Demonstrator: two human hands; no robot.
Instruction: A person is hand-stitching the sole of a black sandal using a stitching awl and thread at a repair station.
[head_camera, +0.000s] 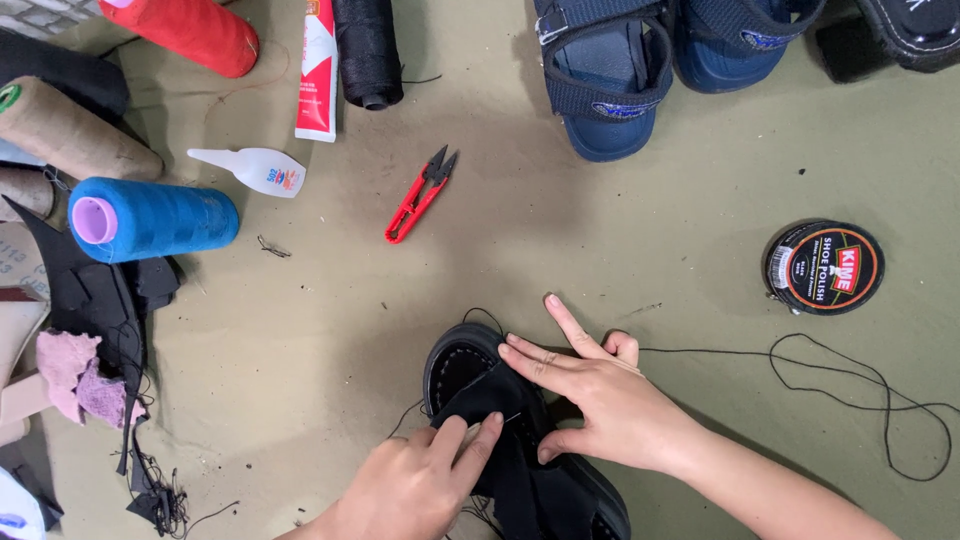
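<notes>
The shoe (470, 365), black with a stitched rim around its sole, lies on the olive cloth (650, 240) at the bottom middle of the view, its far end pointing up-left and its near end cut off by the lower edge. The left hand (415, 485) comes in from the bottom edge, knuckles up, thumb and forefinger pinched together on the black strap (490, 405) folded across the shoe. The right hand (610, 400) reaches in from the lower right with the forearm angled across the corner; its palm faces down, forefinger lifted and stretched out over the cloth, middle finger pressed flat on the strap, thumb tucked against the shoe's side. This hand is spread, not clamped on anything. The two hands sit close together, almost touching over the strap.

A thin bright line between the fingertips could be a needle; it is too small to tell. A black thread (860, 395) runs from behind the right hand and loops off to the right. Most of the shoe's upper is hidden under both hands. Red snips (420, 195) lie well above, a polish tin (825, 267) to the right.
</notes>
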